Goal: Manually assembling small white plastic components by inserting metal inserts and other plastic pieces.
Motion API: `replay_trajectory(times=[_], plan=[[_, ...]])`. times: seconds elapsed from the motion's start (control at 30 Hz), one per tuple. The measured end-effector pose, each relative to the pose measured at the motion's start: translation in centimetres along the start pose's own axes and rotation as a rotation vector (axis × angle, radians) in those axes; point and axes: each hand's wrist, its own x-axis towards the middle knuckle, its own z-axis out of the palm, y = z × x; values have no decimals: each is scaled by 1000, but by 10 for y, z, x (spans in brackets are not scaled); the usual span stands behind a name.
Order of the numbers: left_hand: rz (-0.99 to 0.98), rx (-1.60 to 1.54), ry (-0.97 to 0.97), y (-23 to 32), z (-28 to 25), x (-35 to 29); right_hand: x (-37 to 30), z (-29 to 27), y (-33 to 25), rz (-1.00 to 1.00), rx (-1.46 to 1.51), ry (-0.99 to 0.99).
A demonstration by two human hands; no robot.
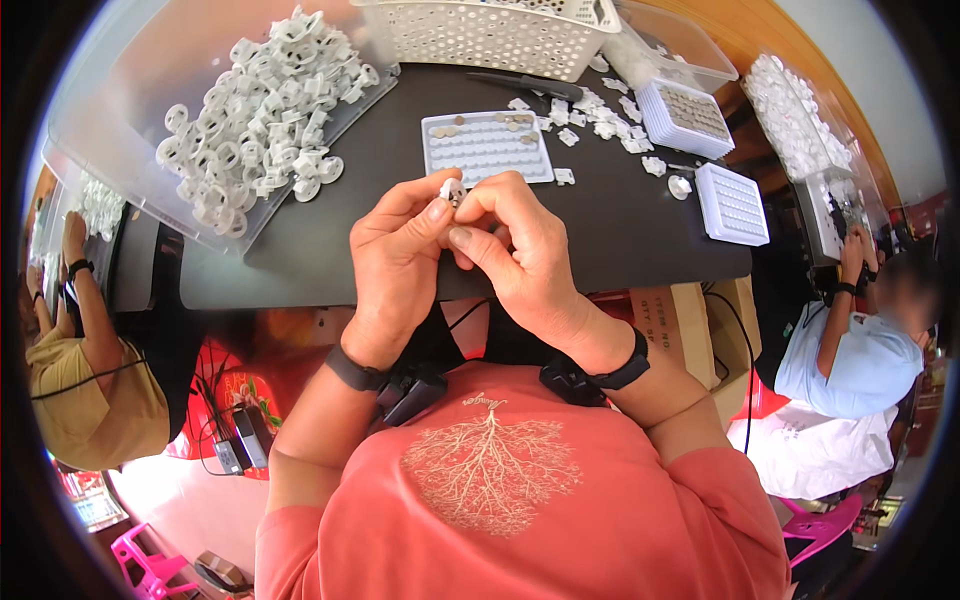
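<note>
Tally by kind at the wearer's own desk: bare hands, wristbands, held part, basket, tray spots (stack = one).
Left hand and right hand: 2
Left wristband and right wristband: 2
Held white part: 1
White basket: 1
Middle tray, tray stack, right tray: 3
Total: 9
Loose white parts: too heaped to count, not included.

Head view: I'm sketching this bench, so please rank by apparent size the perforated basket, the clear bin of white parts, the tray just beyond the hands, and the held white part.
1. Clear bin
2. Perforated basket
3. Tray
4. Held white part
</note>
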Motion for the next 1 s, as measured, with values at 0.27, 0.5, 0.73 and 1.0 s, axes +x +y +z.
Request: replay_trajectory(times=[0.27,0.5,0.73,1.0], plan=[[-28,68,-83,-1,-5,1,-2,-5,8,35,115,27],[-52,-64,-131,-2,-7,4,-2,-6,-1,181,316,36],[-58,-50,-128,-1,-8,2,-3,-3,6,86,222,16],[-62,-34,-132,-1,-8,2,-2,-4,6,60,108,44]])
